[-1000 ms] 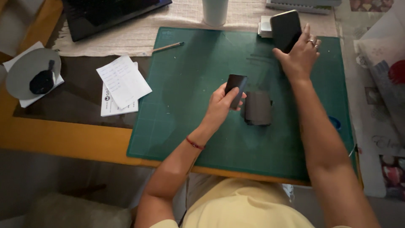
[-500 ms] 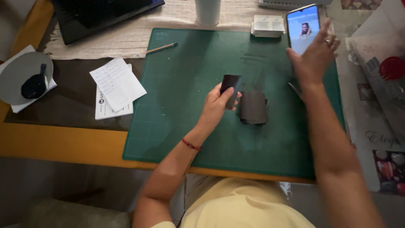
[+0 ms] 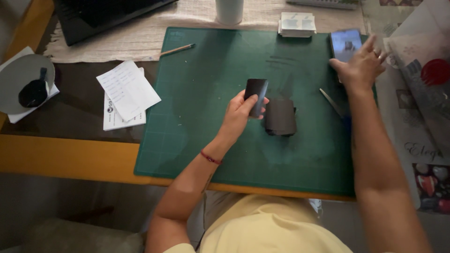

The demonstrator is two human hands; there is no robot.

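While the grey plate [image 3: 18,75] sits at the far left edge of the worktop [image 3: 70,157] on a sheet of white paper, a small black scoop-like thing [image 3: 33,93] lies on it. Right of that, 2 white printed slips [image 3: 127,93] overlap on the dark runner, one tilted over the other. At the far side a black laptop [image 3: 103,14] rests on a woven cream cloth [image 3: 140,35], and a pencil [image 3: 177,49] lies slanted just at the far left corner of the green cutting mat [image 3: 211,136].

Near the middle of the mat the left hand [image 3: 239,115] is closed around a small black rectangular piece [image 3: 257,93], thumb on its face and fingers behind, holding it upright off the mat. A red cord circles that wrist. Just right of the piece, close to it but seemingly apart, a dark roll of sheet material [image 3: 280,117] lies on the mat.

At the far edge stands the base of a white cup [image 3: 229,10], and right of it a small stack of white cards [image 3: 297,24]. A thin metal blade tool [image 3: 332,102] lies slanted on the mat between the roll and the right forearm.

At the far right corner of the mat the right hand [image 3: 358,70] is spread wide, fingers splayed, resting against the near edge of a lit phone [image 3: 346,44] that lies flat; a ring shows on 1 finger. Beyond the mat on the right lie printed papers [image 3: 422,84] with red marks.
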